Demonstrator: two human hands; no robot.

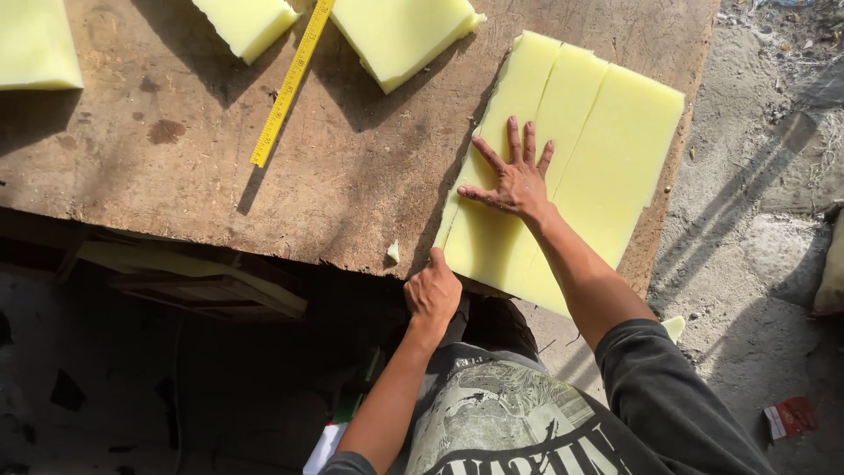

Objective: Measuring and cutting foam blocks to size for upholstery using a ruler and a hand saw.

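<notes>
- The right hand (512, 180) is lying flat, fingers spread, on the yellow foam sheet (607, 167).
- The left hand (432, 292) is pinching the sheet's near corner.
- The foam is lying on the wooden board (369, 167), at its right end.

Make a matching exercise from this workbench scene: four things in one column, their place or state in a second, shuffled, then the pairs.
Things:
1. right hand
2. left hand
3. tape measure
4. red scrap

Places or states:
A. on the ground, far right
B. pressed flat, fingers spread, on the foam sheet
C. stretched diagonally across the wooden board
D. closed at the foam sheet's near corner, at the board's edge

Pairs: 1-B, 2-D, 3-C, 4-A
</notes>
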